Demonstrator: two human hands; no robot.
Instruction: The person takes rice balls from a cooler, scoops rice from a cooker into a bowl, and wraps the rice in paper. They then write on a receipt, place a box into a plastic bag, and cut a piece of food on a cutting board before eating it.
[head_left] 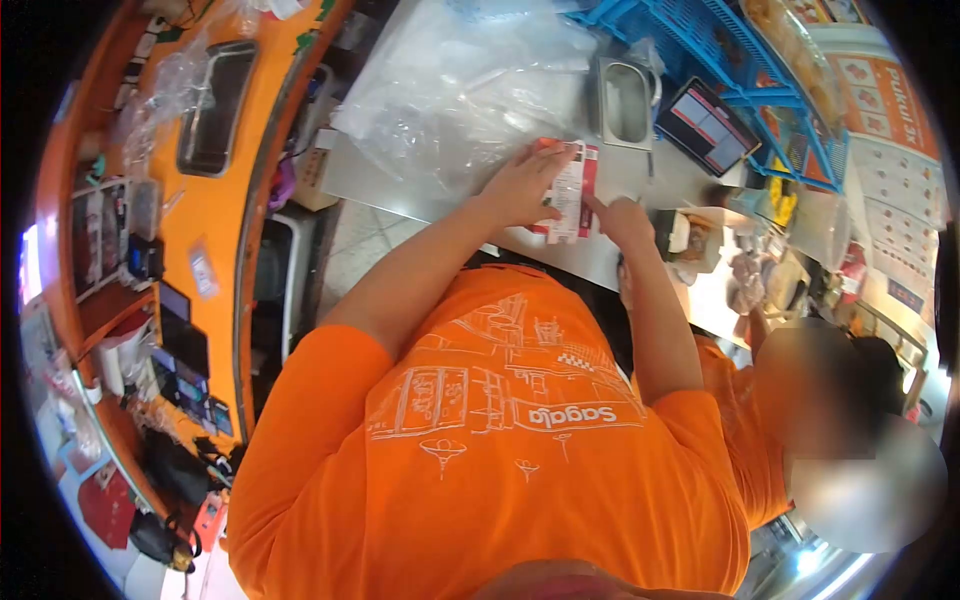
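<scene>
A small red-and-white box (588, 180) lies near the edge of the metal counter, with a printed white paper slip (567, 195) on its face. My left hand (525, 187) reaches over its left side, fingers along the far part and thumb at the near part, holding it against the counter. My right hand (627, 224) is at the box's right side; its index finger points to that edge and the other fingers are curled. Whether anything is inside those curled fingers is hidden.
Clear plastic bags (460, 80) cover the counter's back left. A metal container (626, 103), a tablet (708, 127) and blue crates (690, 40) stand behind and right. A co-worker in an orange shirt (735, 430) is close at my right. An orange counter (215, 230) runs along the left.
</scene>
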